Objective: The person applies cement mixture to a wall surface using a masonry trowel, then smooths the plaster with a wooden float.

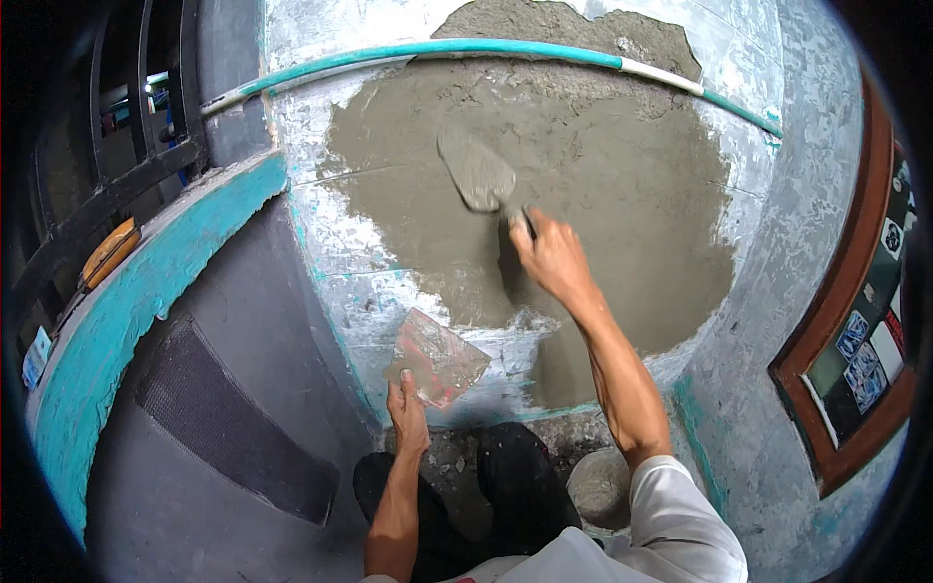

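Note:
My right hand (552,257) grips the handle of a trowel (476,173), whose mortar-smeared blade lies flat against a patch of wet grey mortar (603,185) on the wall in front of me. My left hand (408,416) is lower and to the left, holding a flat reddish board (439,355) smeared with mortar, tilted up near the lower edge of the patch. The board is close to the wall; contact cannot be judged.
A teal and white pipe (466,49) curves across the wall above the patch. A teal-edged ledge (146,291) and dark bars (117,126) stand at the left. A brown-framed board (855,330) hangs at the right. A lump of mortar (598,484) lies on the floor by my legs.

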A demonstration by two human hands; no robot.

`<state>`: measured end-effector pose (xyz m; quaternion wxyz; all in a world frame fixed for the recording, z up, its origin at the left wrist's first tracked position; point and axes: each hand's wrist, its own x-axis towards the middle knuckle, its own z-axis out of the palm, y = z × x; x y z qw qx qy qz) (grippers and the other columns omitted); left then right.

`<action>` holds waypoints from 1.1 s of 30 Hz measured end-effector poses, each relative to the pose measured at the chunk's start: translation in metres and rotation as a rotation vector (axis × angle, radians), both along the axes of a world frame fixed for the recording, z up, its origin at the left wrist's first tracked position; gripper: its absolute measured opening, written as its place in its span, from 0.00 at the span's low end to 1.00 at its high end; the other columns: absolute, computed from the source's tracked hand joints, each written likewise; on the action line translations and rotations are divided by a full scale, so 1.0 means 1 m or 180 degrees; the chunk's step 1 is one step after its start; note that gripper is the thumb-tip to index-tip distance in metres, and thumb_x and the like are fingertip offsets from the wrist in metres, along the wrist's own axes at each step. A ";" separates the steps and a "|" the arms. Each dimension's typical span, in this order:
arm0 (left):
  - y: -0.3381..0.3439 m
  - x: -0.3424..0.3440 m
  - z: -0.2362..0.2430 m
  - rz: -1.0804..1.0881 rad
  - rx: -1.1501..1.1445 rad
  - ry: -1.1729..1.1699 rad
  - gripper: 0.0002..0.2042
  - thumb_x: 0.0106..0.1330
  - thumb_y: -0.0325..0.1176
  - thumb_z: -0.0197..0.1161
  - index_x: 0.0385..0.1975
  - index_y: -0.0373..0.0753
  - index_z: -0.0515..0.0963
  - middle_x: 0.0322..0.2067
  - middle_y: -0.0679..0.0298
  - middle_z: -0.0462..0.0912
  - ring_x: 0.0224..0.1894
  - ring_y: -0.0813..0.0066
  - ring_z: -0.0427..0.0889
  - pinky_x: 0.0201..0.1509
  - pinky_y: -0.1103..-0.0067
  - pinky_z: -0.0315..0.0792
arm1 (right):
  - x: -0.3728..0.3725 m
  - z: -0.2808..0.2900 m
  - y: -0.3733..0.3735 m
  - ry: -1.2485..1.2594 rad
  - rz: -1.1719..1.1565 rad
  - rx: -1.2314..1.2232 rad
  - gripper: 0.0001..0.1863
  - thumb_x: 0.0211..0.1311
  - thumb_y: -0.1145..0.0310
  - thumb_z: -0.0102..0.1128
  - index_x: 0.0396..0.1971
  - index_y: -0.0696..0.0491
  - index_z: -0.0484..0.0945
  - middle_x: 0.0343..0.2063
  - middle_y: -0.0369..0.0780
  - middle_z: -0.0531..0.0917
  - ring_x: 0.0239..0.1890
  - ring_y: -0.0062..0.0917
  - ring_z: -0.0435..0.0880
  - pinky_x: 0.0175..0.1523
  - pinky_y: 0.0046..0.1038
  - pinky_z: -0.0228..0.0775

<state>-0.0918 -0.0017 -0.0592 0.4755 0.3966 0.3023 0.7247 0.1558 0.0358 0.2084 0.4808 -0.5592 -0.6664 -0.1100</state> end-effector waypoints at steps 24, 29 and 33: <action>0.000 -0.008 0.000 -0.0151 -0.0291 -0.0170 0.28 0.83 0.53 0.56 0.71 0.38 0.67 0.62 0.60 0.78 0.62 0.64 0.80 0.62 0.62 0.78 | 0.085 -0.116 -0.040 0.1886 -0.0041 -0.0166 0.25 0.78 0.51 0.55 0.52 0.62 0.82 0.42 0.56 0.90 0.46 0.47 0.90 0.52 0.45 0.78; 0.002 0.004 0.006 -0.0120 -0.0345 -0.0169 0.28 0.84 0.52 0.56 0.72 0.38 0.66 0.64 0.59 0.76 0.63 0.65 0.79 0.65 0.64 0.76 | 0.122 -0.109 -0.023 0.1750 -0.0123 -0.0602 0.22 0.75 0.55 0.59 0.55 0.59 0.82 0.42 0.56 0.89 0.47 0.51 0.89 0.53 0.43 0.77; 0.008 0.006 -0.002 0.0126 -0.0525 0.0054 0.30 0.83 0.51 0.56 0.73 0.34 0.65 0.67 0.56 0.74 0.66 0.64 0.77 0.68 0.65 0.73 | 0.140 -0.197 -0.107 0.0881 -0.0379 -0.1542 0.22 0.71 0.59 0.64 0.58 0.56 0.82 0.46 0.57 0.88 0.49 0.53 0.88 0.56 0.44 0.78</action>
